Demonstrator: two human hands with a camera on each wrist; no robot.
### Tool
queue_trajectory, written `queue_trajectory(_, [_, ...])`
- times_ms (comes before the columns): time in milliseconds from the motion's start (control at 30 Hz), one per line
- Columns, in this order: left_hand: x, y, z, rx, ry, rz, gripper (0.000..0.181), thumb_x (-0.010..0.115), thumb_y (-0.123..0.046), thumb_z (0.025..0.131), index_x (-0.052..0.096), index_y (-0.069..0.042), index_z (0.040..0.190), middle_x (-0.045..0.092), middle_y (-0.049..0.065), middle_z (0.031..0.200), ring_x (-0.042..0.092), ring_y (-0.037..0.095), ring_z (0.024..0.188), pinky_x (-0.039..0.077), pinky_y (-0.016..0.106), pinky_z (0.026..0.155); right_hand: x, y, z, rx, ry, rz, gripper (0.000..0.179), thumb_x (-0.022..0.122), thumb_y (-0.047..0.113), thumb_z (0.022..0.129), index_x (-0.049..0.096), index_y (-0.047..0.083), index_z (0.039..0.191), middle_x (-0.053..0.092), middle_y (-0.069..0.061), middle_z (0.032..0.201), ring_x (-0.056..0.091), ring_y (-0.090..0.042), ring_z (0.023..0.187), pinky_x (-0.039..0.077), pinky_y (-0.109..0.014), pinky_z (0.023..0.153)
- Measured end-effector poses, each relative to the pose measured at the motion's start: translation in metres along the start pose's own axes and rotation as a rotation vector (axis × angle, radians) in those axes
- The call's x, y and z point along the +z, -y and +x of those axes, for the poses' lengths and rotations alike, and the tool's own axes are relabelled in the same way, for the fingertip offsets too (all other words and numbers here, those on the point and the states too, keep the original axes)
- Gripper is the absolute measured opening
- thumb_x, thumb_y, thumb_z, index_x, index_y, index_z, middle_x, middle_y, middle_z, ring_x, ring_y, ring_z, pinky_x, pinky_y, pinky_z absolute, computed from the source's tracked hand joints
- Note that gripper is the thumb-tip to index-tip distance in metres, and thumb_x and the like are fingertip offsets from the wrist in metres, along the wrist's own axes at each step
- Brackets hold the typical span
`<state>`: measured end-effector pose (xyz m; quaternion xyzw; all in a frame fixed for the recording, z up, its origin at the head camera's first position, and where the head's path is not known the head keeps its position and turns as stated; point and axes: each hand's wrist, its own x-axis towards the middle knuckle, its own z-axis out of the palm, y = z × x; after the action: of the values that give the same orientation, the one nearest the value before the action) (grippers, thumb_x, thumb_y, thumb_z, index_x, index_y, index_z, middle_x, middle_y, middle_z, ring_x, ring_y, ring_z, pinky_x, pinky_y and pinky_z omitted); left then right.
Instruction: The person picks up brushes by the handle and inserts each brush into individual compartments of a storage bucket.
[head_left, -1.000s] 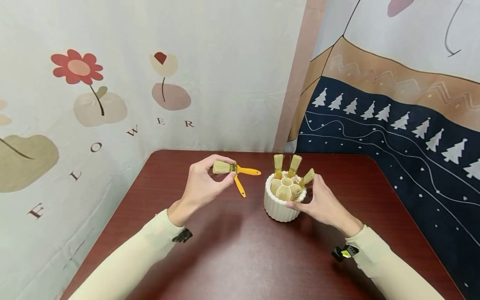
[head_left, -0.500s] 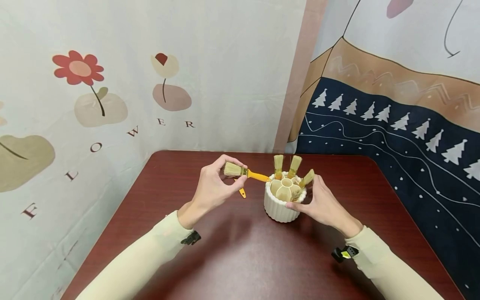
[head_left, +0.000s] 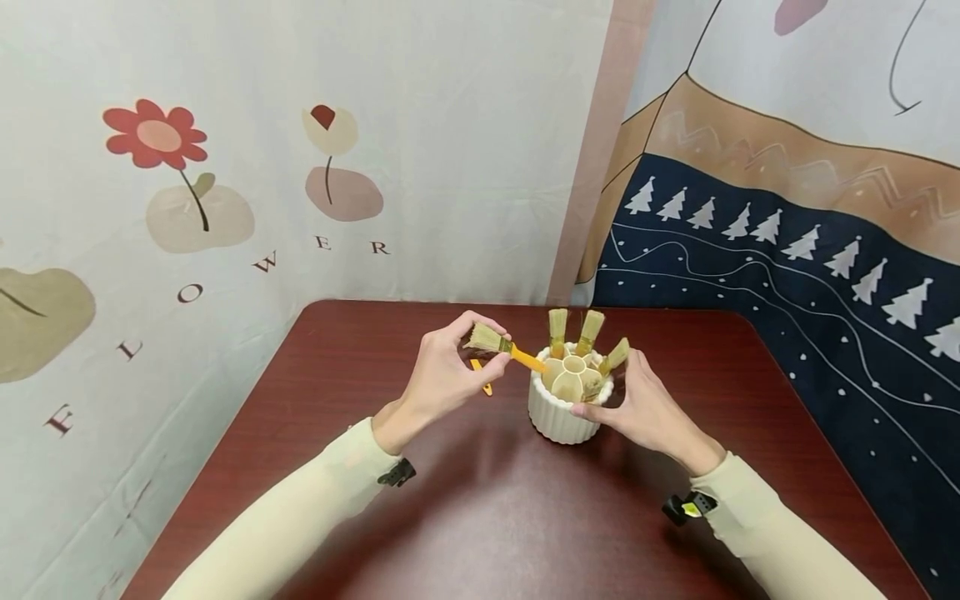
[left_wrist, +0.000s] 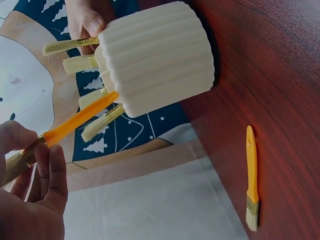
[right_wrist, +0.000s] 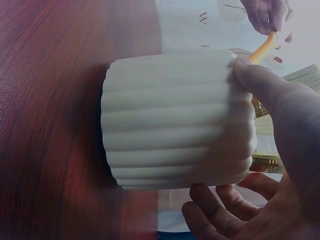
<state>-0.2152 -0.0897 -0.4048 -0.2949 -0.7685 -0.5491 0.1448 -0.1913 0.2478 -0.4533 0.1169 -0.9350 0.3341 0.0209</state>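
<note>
My left hand (head_left: 442, 375) pinches a paintbrush (head_left: 528, 359) at its metal collar, bristles toward the palm. The brush's yellow handle points right and slightly down, its tip at the rim of a cream ribbed brush holder (head_left: 558, 418). In the left wrist view, the handle tip (left_wrist: 112, 96) overlaps that scalloped rim. My right hand (head_left: 648, 404) grips the holder's right side, thumb (right_wrist: 257, 75) at the near rim and fingers curled along the other side. Inside are petal-shaped compartments; several brushes stand bristles up in them, among them an upright brush (head_left: 557, 327) at the back.
Another yellow-handled paintbrush (left_wrist: 252, 165) lies on the dark red wooden table (head_left: 360, 367), partly hidden behind the left hand in the head view. Printed cloth hangings (head_left: 465, 150) stand directly behind the table's far edge.
My left hand has moved right with the paintbrush, whose handle has tilted from nearly level to downward and reached the holder's rim. The right hand and holder have stayed in place.
</note>
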Motion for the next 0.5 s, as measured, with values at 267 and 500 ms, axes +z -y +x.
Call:
queue_trajectory(267, [0.013, 0.005, 0.004, -0.022, 0.012, -0.016, 0.03, 0.088, 0.001, 0.097, 0.079, -0.009, 0.124, 0.087, 0.006, 0.106, 0.082, 0.018, 0.085, 0.068, 0.026, 0.07, 0.0, 0.0, 0.001, 0.017, 0.003, -0.006, 0.11, 0.094, 0.069, 0.09, 0.041, 0.001, 0.158, 0.055, -0.021, 0.149, 0.063, -0.042, 0.135, 0.062, -0.06, 0.108])
queue_trajectory(500, [0.023, 0.008, 0.005, -0.022, 0.025, 0.007, 0.035, 0.088, 0.002, 0.097, 0.076, -0.009, 0.128, 0.087, 0.008, 0.108, 0.088, 0.023, 0.091, 0.073, 0.037, 0.082, 0.001, 0.0, -0.001, 0.021, 0.005, -0.007, 0.113, 0.094, 0.07, 0.09, 0.04, 0.0, 0.161, 0.054, -0.022, 0.151, 0.062, -0.041, 0.134, 0.062, -0.06, 0.108])
